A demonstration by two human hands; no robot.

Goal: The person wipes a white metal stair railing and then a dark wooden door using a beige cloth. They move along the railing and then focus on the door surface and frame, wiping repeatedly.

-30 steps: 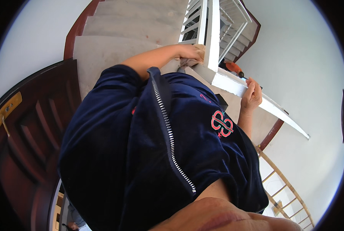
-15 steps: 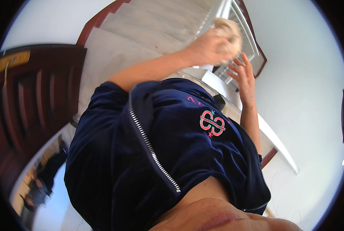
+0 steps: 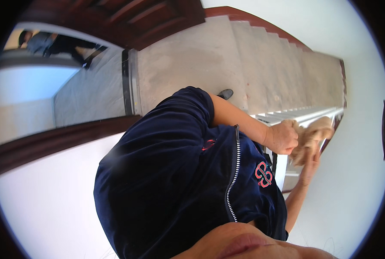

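Note:
A tan cloth, bunched and folded, hangs between my two hands over the white stair railing. My left hand is closed in a fist on the near-left end of the cloth. From below, my right hand grips the cloth's lower part, its fingers partly covered by the fabric. Whether the cloth touches the railing behind it, I cannot tell.
Pale stone steps with a dark red edge strip rise beyond the landing. A dark panelled door stands at the top left. Through the doorway, another person in dark trousers is visible. My shoe rests on the landing.
My view and body have turned. The cloth was in my left hand alone, blurred by motion, with my right hand open beside it; now both hands hold it.

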